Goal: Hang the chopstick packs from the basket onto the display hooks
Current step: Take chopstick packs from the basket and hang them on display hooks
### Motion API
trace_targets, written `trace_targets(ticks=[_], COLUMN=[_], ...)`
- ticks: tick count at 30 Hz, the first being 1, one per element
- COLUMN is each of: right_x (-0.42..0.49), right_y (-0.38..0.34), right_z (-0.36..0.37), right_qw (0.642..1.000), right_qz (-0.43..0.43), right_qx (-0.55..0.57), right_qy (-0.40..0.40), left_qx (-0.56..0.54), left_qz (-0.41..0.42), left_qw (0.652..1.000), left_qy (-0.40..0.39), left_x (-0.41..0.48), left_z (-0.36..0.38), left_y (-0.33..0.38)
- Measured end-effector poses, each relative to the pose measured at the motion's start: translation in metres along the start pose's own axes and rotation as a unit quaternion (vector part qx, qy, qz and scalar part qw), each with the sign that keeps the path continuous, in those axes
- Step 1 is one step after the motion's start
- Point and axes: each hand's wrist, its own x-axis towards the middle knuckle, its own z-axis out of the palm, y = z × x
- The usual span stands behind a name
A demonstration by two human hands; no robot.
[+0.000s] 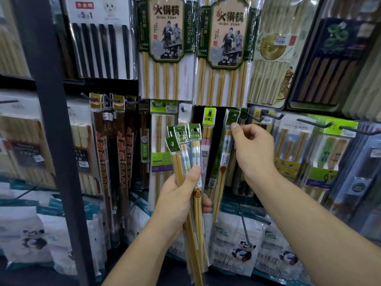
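Observation:
My left hand [181,195] grips a bundle of several slim bamboo chopstick packs [186,149] with green header cards, held upright in front of the display. My right hand [250,145] is raised to the right of it, thumb and fingers pinching the top of one more green-headed pack [225,149]. That pack's header [233,116] sits on a dark display hook [234,116], and its lower end hangs down freely. The basket is out of view.
Hooks around it carry other packs: a pink-tipped pack [208,137], a white-green pack [161,141], dark red packs [115,145] at the left, large packs [167,44] above. Empty hook ends [255,118] stick out at the right. A dark upright post [53,129] stands at the left.

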Motion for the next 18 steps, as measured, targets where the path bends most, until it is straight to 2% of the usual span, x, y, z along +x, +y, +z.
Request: trace_targets(ticks=[6, 8, 10, 13, 16, 18], right_x=[-0.011, -0.023, -0.036, -0.048, -0.048, -0.044], right_y=[-0.006, -0.011, -0.017, -0.025, -0.029, -0.030], right_z=[0.001, 0.000, -0.001, -0.001, -0.001, -0.003], right_qw=[1.000, 1.000, 0.996, 0.989, 0.989, 0.991], right_qz=[0.000, -0.002, -0.003, -0.028, -0.033, -0.026], right_qx=[-0.002, 0.022, 0.052, 0.040, 0.036, 0.051], right_qy=[0.021, -0.007, -0.072, -0.143, -0.141, -0.118], left_qx=[0.008, 0.011, 0.007, -0.002, 0.000, 0.012], left_qz=[0.000, 0.000, 0.000, 0.001, 0.001, -0.003], left_qw=[1.000, 1.000, 1.000, 1.000, 1.000, 1.000], left_qy=[-0.002, -0.002, -0.001, -0.009, -0.022, 0.001], left_x=[0.001, 0.001, 0.002, 0.001, -0.001, 0.001], left_z=[-0.001, 0.000, 0.001, 0.004, 0.005, 0.004], left_y=[-0.002, -0.001, -0.002, -0.004, -0.002, -0.002])
